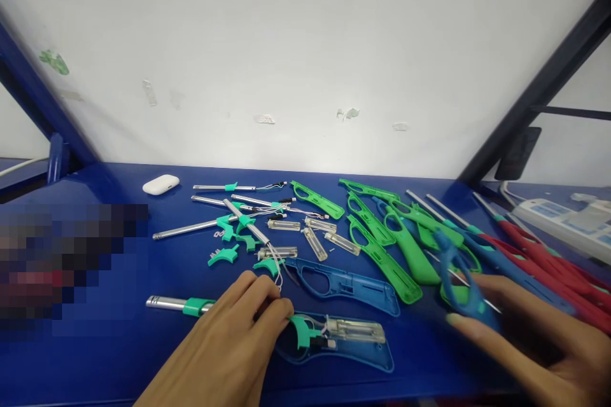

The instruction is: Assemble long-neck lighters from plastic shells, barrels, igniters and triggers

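Near the table's front edge lies a blue lighter shell half (353, 357). It carries a clear fuel tank (356, 331), a teal trigger (301, 332), wires and a metal tube (167, 303) with a teal collar. My left hand (233, 331) is closed over its neck, fingers bent and pressed together, hiding the part between tube and trigger. My right hand (520, 331), smeared by motion, grips another blue lighter shell piece (463, 289) between thumb and fingers. A thin metal rod (491, 306) shows beside that piece; whether the hand holds it is unclear.
Behind my hands lie a blue shell half (348, 286), several green shells (386, 261), metal tubes (191, 227), teal triggers (224, 255) and clear tanks (315, 244). Red lighters (539, 248) and a white power strip (563, 222) are at right, a white case (161, 184) at back left.
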The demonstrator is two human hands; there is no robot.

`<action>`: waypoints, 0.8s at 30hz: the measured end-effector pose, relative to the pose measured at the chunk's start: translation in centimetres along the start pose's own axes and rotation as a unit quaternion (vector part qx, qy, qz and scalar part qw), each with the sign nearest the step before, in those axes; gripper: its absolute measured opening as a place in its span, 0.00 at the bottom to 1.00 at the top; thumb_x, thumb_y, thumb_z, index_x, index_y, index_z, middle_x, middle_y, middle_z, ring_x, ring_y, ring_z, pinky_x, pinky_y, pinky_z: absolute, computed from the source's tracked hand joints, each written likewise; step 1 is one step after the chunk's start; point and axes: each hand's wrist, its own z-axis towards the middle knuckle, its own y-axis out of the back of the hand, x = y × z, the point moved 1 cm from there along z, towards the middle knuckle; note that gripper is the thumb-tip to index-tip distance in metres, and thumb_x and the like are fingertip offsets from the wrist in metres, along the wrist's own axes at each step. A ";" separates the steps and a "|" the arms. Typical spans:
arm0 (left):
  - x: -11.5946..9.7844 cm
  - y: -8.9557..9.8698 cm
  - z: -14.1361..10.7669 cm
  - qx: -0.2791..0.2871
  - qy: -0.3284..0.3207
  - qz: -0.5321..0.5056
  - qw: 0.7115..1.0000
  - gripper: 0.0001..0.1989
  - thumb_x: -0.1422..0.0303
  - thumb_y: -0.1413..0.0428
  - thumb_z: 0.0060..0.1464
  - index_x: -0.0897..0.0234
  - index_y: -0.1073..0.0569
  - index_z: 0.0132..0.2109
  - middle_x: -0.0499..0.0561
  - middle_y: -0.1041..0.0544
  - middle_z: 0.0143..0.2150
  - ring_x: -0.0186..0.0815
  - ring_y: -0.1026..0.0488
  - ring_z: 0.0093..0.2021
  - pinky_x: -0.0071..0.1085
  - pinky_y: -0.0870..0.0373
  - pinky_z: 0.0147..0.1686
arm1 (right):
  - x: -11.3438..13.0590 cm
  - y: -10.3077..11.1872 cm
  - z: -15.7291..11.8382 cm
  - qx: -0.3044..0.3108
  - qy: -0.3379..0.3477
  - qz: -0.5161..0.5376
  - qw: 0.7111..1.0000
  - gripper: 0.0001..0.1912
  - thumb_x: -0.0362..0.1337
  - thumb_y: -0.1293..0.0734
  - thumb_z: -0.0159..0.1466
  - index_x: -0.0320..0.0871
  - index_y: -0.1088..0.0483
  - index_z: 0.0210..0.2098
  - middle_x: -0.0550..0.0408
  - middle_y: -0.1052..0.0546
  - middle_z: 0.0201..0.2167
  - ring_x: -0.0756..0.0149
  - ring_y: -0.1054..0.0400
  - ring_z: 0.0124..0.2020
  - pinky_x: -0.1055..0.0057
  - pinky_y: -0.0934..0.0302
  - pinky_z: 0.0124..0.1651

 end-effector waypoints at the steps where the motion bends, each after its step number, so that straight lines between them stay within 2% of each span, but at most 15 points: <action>1: 0.0 0.0 0.0 -0.001 0.000 -0.001 1.000 0.25 0.86 0.50 0.56 0.57 0.21 0.51 0.48 0.15 0.48 0.40 0.17 0.49 0.37 0.18 0.60 | 1.5 -0.3 0.6 0.021 0.003 0.015 1.000 0.29 0.68 0.26 0.67 0.55 0.16 0.53 0.55 0.10 0.47 0.49 0.12 0.44 0.64 0.15 0.48; 3: 0.0 -0.1 -0.1 -0.002 0.005 -0.007 1.000 0.24 0.86 0.51 0.57 0.57 0.21 0.51 0.48 0.16 0.48 0.39 0.17 0.49 0.35 0.19 0.58 | 4.0 -0.9 1.6 0.041 0.009 0.050 0.998 0.31 0.69 0.25 0.65 0.55 0.16 0.55 0.56 0.09 0.45 0.50 0.11 0.41 0.66 0.15 0.43; 6: 0.0 -0.1 -0.5 -0.034 0.024 -0.021 0.999 0.23 0.86 0.52 0.58 0.55 0.22 0.49 0.46 0.16 0.47 0.38 0.18 0.46 0.33 0.19 0.52 | 6.6 -1.8 2.8 0.065 0.017 0.118 0.991 0.31 0.69 0.21 0.60 0.54 0.17 0.50 0.57 0.10 0.39 0.53 0.12 0.36 0.71 0.18 0.34; 8: -0.1 -0.1 -0.6 -0.021 0.023 -0.023 0.999 0.22 0.84 0.51 0.60 0.54 0.22 0.48 0.44 0.14 0.45 0.39 0.17 0.42 0.34 0.19 0.46 | 8.0 -2.3 3.3 0.093 0.031 0.133 0.986 0.26 0.64 0.19 0.60 0.54 0.18 0.46 0.60 0.11 0.38 0.55 0.12 0.36 0.74 0.20 0.33; 11: -0.2 0.1 -0.6 -0.039 0.015 0.011 0.999 0.19 0.81 0.53 0.67 0.54 0.23 0.50 0.42 0.13 0.42 0.40 0.16 0.37 0.35 0.19 0.38 | 9.8 -2.5 3.4 0.127 0.054 0.153 0.979 0.15 0.53 0.18 0.62 0.56 0.17 0.44 0.65 0.11 0.38 0.61 0.13 0.35 0.77 0.21 0.36; 13: -0.4 0.2 -0.6 -0.078 0.021 0.040 0.996 0.17 0.77 0.55 0.76 0.55 0.25 0.55 0.42 0.12 0.42 0.38 0.15 0.37 0.35 0.18 0.40 | 10.7 -2.4 3.3 0.147 0.077 0.164 0.972 0.11 0.50 0.18 0.64 0.58 0.17 0.44 0.68 0.11 0.37 0.64 0.13 0.34 0.79 0.22 0.36; 16: -0.6 0.3 -0.7 -0.117 0.037 0.064 0.990 0.14 0.66 0.57 0.84 0.55 0.27 0.60 0.43 0.11 0.46 0.36 0.12 0.42 0.30 0.17 0.49 | 11.8 -2.2 2.8 0.136 0.134 0.155 0.969 0.13 0.52 0.18 0.65 0.60 0.16 0.47 0.69 0.10 0.38 0.65 0.12 0.34 0.80 0.22 0.37; 18: -0.5 0.4 -0.9 -0.121 0.064 0.051 0.989 0.14 0.63 0.57 0.84 0.55 0.27 0.60 0.43 0.11 0.47 0.34 0.12 0.43 0.26 0.18 0.52 | 12.3 -2.2 2.6 0.123 0.178 0.137 0.967 0.13 0.54 0.20 0.68 0.60 0.16 0.49 0.68 0.09 0.39 0.64 0.12 0.35 0.79 0.20 0.37; 21: 0.0 0.9 -1.3 -0.125 0.099 -0.010 0.987 0.11 0.65 0.52 0.82 0.53 0.27 0.62 0.42 0.13 0.50 0.30 0.14 0.48 0.20 0.21 0.58 | 12.9 -2.5 2.4 0.132 0.233 0.104 0.958 0.13 0.55 0.24 0.73 0.59 0.15 0.51 0.64 0.10 0.41 0.63 0.12 0.32 0.76 0.18 0.36; 24: 0.7 1.6 -1.8 -0.142 0.075 -0.037 0.986 0.15 0.68 0.47 0.78 0.52 0.27 0.66 0.44 0.15 0.57 0.30 0.17 0.56 0.19 0.23 0.61 | 13.6 -2.9 2.3 0.141 0.260 0.071 0.953 0.14 0.52 0.22 0.71 0.58 0.15 0.54 0.64 0.10 0.44 0.63 0.13 0.29 0.72 0.17 0.35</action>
